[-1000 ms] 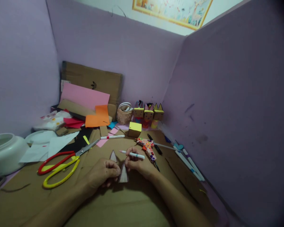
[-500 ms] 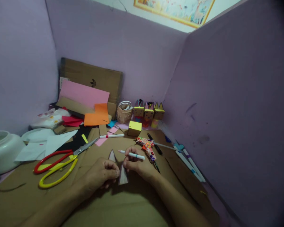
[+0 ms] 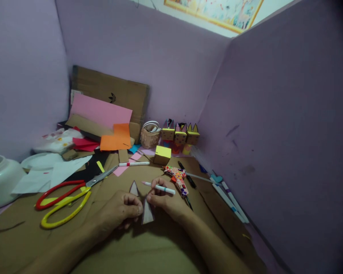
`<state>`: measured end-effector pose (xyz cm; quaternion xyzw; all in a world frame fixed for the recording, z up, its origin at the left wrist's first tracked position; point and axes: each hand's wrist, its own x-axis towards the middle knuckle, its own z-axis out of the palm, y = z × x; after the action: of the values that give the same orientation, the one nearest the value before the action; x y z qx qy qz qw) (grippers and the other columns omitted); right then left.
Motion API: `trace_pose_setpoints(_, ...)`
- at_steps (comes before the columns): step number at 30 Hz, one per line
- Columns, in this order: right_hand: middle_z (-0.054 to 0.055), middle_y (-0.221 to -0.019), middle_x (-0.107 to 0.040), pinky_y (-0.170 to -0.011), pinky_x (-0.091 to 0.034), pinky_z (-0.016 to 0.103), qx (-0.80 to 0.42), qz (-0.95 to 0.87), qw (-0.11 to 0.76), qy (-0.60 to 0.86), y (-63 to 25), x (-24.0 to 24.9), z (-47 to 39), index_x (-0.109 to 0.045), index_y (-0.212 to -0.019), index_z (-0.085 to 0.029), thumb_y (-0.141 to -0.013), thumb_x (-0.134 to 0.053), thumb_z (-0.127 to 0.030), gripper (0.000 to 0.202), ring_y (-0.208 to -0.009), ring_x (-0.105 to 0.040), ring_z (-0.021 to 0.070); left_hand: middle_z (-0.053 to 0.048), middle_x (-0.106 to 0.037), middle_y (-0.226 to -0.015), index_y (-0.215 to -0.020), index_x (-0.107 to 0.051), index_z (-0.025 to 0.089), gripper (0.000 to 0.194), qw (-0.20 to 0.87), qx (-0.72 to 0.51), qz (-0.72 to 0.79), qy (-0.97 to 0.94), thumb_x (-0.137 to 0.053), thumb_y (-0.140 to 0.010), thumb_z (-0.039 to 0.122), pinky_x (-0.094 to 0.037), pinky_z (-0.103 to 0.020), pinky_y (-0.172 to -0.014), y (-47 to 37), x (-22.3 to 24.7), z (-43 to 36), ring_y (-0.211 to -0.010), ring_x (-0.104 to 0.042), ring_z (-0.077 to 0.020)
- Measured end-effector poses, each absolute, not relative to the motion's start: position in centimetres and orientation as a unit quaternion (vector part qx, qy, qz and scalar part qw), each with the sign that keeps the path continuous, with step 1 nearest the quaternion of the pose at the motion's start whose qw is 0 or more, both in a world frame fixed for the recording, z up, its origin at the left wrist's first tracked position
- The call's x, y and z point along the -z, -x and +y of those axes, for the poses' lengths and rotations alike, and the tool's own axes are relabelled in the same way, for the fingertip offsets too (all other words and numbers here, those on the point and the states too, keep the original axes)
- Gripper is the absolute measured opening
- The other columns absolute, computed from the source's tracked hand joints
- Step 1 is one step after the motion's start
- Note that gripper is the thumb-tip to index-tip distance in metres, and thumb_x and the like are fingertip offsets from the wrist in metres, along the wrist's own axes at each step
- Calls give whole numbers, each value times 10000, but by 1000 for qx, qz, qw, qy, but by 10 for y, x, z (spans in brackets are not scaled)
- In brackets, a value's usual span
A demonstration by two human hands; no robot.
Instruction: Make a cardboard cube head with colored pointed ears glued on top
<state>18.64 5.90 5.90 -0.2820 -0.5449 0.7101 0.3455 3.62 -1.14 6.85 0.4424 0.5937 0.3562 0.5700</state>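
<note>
Two pointed, ear-shaped pieces, pale with dark edges, are at my hands. My left hand [image 3: 122,210] is closed in a pinch, with one ear-shaped piece [image 3: 134,188] sticking up behind its fingers; its lower part is hidden. The other ear-shaped piece [image 3: 148,214] stands point up between the hands, close to my left fingertips. My right hand [image 3: 165,199] pinches this second piece near its tip. A white marker [image 3: 162,188] with a blue band and a pinkish tip also lies held in the right fingers, pointing left.
Large scissors [image 3: 65,201] with red and yellow handles lie left. Beyond the hands are a yellow-topped cardboard box [image 3: 162,155], a red-banded marker [image 3: 134,164] and a patterned glue gun [image 3: 177,179]. Several eared box figures [image 3: 180,137] stand by the back wall; a white jar [image 3: 5,184] sits far left.
The view has shifted slightly, so the things at left appear a little further left. Both hands keep almost the same pose, with the marker still in the right.
</note>
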Motion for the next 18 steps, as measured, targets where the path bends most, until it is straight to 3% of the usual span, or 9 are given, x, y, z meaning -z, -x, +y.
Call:
trace_pose_setpoints(11, -81, -556, -579, -458, -384, 188, -683, -571, 352, 288, -187, -55, 58, -519, -774, -192, -579, -736, -180, 292, -445, -478, 67, 66, -431, -355, -551, -527, 162, 190, 560, -343, 603, -453, -546, -520, 349, -182, -176, -332, -37, -76, -12, -308, -306, -48)
trace_pose_setpoints(14, -33, -616, -636, -511, -440, 217, -622, -600, 402, 302, -192, -59, 63, -591, -822, -185, -673, -714, -297, 223, -525, -559, 103, 65, -437, -368, -540, -521, 163, 165, 542, -359, 611, -451, -521, -525, 327, -175, -174, -326, -34, -75, -9, -312, -309, -48)
trace_pose_setpoints(18, 5, -595, -655, -494, -475, 241, -619, -551, 474, 298, -205, -81, 72, -668, -882, -164, -722, -657, -490, 364, -493, -573, 117, 68, -418, -341, -518, -509, 170, 157, 537, -367, 620, -438, -521, -535, 326, -163, -177, -310, -26, -71, -6, -294, -281, -47)
